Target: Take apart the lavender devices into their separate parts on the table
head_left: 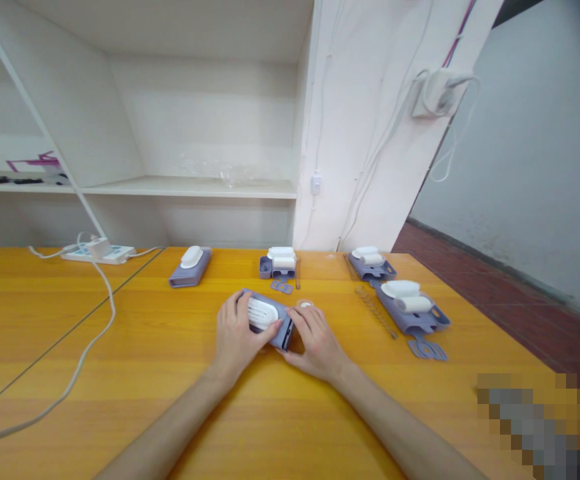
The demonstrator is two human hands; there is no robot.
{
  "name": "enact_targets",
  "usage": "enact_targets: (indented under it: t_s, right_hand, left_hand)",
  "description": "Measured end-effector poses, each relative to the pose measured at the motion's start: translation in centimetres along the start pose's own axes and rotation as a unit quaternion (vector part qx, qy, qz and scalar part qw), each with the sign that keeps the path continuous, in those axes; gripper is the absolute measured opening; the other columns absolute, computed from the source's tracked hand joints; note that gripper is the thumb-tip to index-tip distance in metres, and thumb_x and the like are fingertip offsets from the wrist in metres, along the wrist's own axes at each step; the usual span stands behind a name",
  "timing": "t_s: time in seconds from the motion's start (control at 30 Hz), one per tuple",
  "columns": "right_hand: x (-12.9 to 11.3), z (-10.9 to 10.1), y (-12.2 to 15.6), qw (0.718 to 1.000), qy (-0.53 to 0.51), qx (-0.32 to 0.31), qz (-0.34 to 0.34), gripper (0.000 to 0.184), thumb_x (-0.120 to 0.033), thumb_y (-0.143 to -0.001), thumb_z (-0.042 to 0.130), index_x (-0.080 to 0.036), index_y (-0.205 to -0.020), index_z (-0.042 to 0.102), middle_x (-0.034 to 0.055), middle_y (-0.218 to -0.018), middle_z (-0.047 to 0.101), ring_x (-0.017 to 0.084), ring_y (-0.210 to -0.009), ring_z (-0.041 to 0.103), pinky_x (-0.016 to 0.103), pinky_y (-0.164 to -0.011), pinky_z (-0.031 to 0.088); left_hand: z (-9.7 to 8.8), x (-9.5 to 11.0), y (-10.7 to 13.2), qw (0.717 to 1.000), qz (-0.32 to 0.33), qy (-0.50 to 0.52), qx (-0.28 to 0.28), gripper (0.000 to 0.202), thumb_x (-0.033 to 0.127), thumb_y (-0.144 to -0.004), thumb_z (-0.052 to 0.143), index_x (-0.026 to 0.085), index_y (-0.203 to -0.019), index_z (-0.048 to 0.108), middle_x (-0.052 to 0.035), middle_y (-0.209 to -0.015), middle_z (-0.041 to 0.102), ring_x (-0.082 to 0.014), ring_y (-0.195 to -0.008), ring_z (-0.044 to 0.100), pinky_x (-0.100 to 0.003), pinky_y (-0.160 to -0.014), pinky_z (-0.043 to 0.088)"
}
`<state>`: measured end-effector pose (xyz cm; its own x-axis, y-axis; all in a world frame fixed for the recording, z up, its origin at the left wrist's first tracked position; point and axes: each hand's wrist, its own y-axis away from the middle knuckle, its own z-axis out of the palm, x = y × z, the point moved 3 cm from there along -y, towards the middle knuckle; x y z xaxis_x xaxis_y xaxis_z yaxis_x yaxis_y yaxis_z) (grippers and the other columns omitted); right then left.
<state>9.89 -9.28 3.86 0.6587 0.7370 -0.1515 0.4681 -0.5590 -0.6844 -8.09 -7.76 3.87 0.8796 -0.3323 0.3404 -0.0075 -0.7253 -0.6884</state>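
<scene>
Between my hands is a grey-purple rectangular plastic case (284,327) with a white ribbed oval piece (261,315) on its upper face. My left hand (243,330) is wrapped round its left side, thumb over the near edge of the white piece. With my right hand (315,340) I grip the right end, where a dark slot shows; the fingertips are at the top edge and the thumb is low at the near corner. A small white ring-like piece (305,304) lies just behind my right hand, partly covered by it.
A similar case (190,267) with a white oval lies at the back left. Several sets of grey-purple housings (410,313) with white rollers, flat cut-out plates (427,349) and long springs (375,312) lie to the right and back. A power strip (99,251) trails a white cable (113,313) across the left.
</scene>
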Motion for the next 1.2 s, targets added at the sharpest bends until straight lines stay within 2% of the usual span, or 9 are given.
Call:
enact_targets:
  t_s: [0.13, 0.3, 0.53, 0.83, 0.97, 1.2]
  right_hand:
    - [0.2, 0.0, 0.1, 1.000, 0.021, -0.003, -0.007, 0.062, -0.030, -0.075, 0.060, -0.013, -0.131, 0.040, 0.0165, -0.114, 0.054, 0.031, -0.113, 0.047, 0.052, -0.096, 0.039]
    - [0.5, 0.1, 0.4, 0.998, 0.050, -0.009, -0.037, 0.063, -0.028, -0.076, 0.059, -0.011, -0.133, 0.038, 0.0190, -0.122, 0.051, 0.032, -0.118, 0.044, 0.055, -0.098, 0.037]
    - [1.6, 0.1, 0.6, 0.996, 0.074, -0.005, -0.059, 0.059, -0.021, -0.081, 0.052, -0.014, -0.138, 0.036, 0.0179, -0.131, 0.047, 0.030, -0.123, 0.042, 0.052, -0.100, 0.041]
    - [1.4, -0.2, 0.6, 0.992, 0.085, -0.014, -0.097, 0.051, -0.015, -0.083, 0.048, -0.013, -0.133, 0.042, 0.0182, -0.134, 0.045, 0.030, -0.131, 0.034, 0.051, -0.104, 0.039]
    - [1.0, -0.5, 0.3, 0.987, 0.107, -0.021, -0.117, 0.047, -0.012, -0.084, 0.045, -0.010, -0.131, 0.045, 0.0203, -0.132, 0.046, 0.031, -0.131, 0.034, 0.050, -0.104, 0.038]
    - [0.8, -0.4, 0.4, 0.986, 0.125, -0.022, -0.109, 0.046, -0.013, -0.084, 0.045, -0.012, -0.130, 0.045, 0.0193, -0.131, 0.047, 0.030, -0.130, 0.035, 0.050, -0.103, 0.038]
  left_hand:
    - [-0.3, 0.6, 0.2, 1.000, -0.013, -0.008, 0.010, 0.059, 0.055, -0.072, 0.061, 0.015, -0.115, 0.049, -0.0146, -0.109, 0.054, -0.0312, -0.104, 0.050, -0.047, -0.087, 0.041]
    - [-0.5, 0.6, 0.1, 0.998, -0.034, 0.047, 0.020, 0.056, 0.050, -0.070, 0.065, 0.017, -0.112, 0.048, -0.0113, -0.105, 0.053, -0.0288, -0.101, 0.051, -0.047, -0.088, 0.042]
    - [0.7, 0.1, 0.6, 0.984, -0.088, 0.154, -0.008, 0.062, 0.041, -0.065, 0.068, 0.020, -0.117, 0.043, -0.0085, -0.108, 0.049, -0.0259, -0.101, 0.054, -0.044, -0.086, 0.047]
    - [0.7, 0.1, 0.6, 0.985, -0.088, 0.149, -0.002, 0.057, 0.041, -0.065, 0.067, 0.020, -0.110, 0.041, -0.0070, -0.105, 0.047, -0.0262, -0.103, 0.051, -0.046, -0.089, 0.044]
    - [0.9, 0.1, 0.5, 0.987, -0.083, 0.140, -0.008, 0.053, 0.039, -0.063, 0.067, 0.020, -0.104, 0.039, -0.0055, -0.101, 0.046, -0.0259, -0.101, 0.051, -0.044, -0.085, 0.046]
    - [1.0, -0.2, 0.4, 0.985, -0.083, 0.150, -0.006, 0.048, 0.036, -0.062, 0.068, 0.021, -0.097, 0.038, -0.0028, -0.094, 0.042, -0.0234, -0.094, 0.050, -0.042, -0.080, 0.046]
